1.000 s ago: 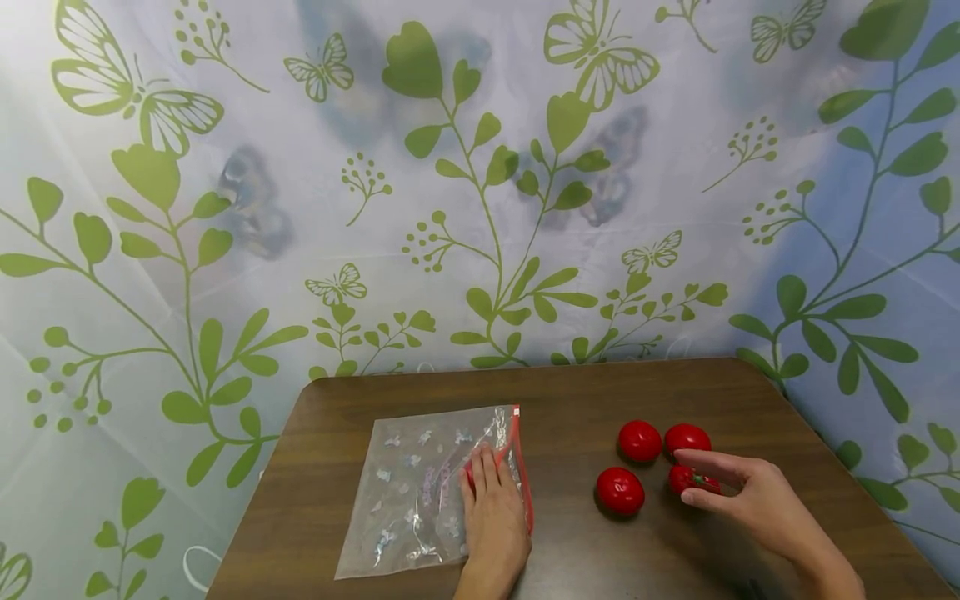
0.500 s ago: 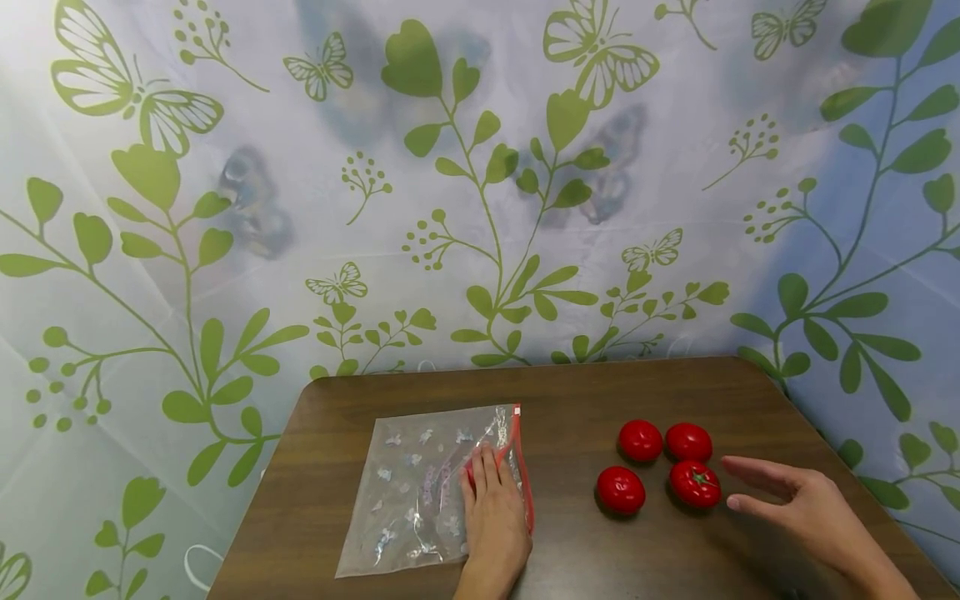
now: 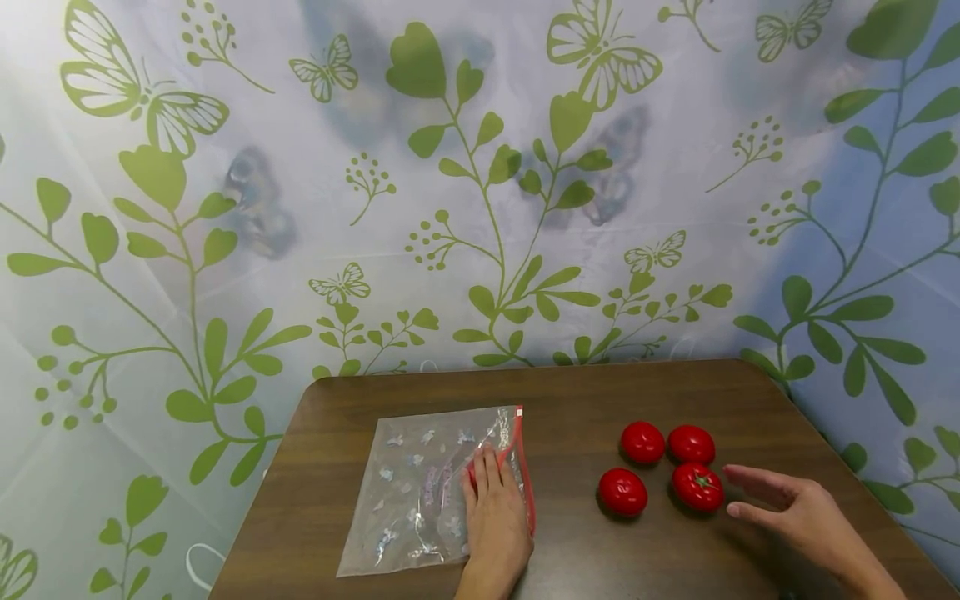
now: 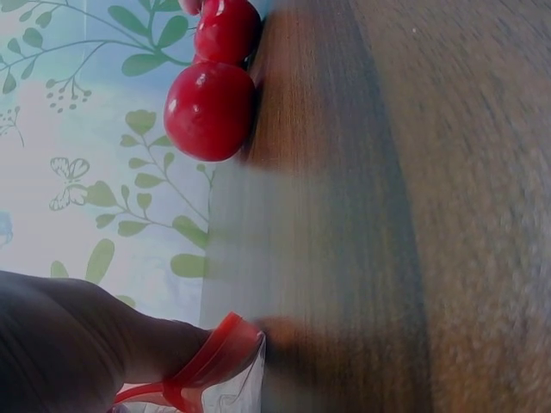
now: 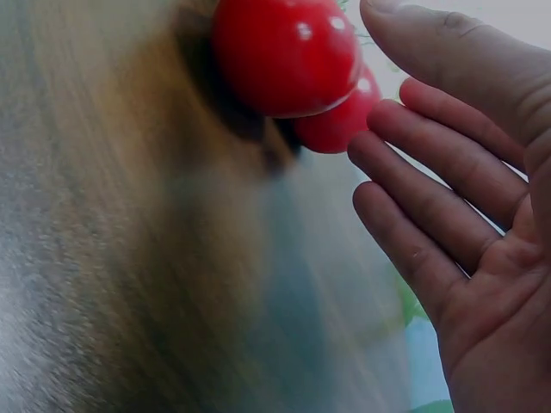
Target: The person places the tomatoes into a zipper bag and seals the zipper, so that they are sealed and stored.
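Observation:
A clear zip bag (image 3: pixel 405 492) with a red zipper edge lies flat on the table. My left hand (image 3: pixel 495 521) rests over its mouth, and the red strip is drawn back under the fingers. In the left wrist view the thumb (image 4: pixel 164 344) meets that red strip (image 4: pixel 211 361), gripping the bag's edge; the other fingers are hidden there. To the right sit several red tomatoes, the nearest being a tomato (image 3: pixel 698 487) with a green star-shaped top. My right hand (image 3: pixel 798 512) is just right of it, fingers spread apart from the thumb, holding nothing.
Two tomatoes (image 3: pixel 642 442) (image 3: pixel 692 445) stand behind, and another tomato (image 3: pixel 622 492) is at the front left of the group. The brown wooden table (image 3: pixel 577 392) ends at a curtain (image 3: pixel 480 208) printed with leaves and butterflies.
My right hand has let go of the green-topped tomato and drawn back to the right. The tomato now sits upright with its green top showing. My left hand stays on the bag.

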The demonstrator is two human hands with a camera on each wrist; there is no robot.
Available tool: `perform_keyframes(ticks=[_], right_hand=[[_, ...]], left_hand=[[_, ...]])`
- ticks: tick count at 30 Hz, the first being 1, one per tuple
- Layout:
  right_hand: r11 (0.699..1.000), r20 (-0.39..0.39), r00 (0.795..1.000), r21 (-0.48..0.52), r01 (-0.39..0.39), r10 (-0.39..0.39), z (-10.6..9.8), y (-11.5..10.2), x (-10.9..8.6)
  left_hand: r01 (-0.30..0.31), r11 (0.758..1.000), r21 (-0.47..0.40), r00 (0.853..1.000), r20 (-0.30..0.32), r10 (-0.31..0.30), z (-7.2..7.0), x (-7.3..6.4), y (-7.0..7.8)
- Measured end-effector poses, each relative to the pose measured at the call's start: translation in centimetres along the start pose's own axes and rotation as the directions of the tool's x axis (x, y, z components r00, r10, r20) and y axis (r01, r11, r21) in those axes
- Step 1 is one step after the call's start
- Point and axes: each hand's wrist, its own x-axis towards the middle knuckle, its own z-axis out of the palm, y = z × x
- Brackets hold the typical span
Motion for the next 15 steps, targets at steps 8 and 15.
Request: perform_keyframes(ticks=[8,15], right_hand=[[0.999,0.010,0.999,-0.008,-0.032,0.032,1.3,0.8,0.6],[0.999,0.002,1.000,-0.036,-0.029,0.029,2.0,0.6,0.9]], left_hand=[[0.001,1.000,-0.004,1.000,-0.002,-0.001,0.1,0.0,-0.1],[-0.007,1.000,0.000,1.000,0.002,0.007,-0.1,0.0,-0.1]])
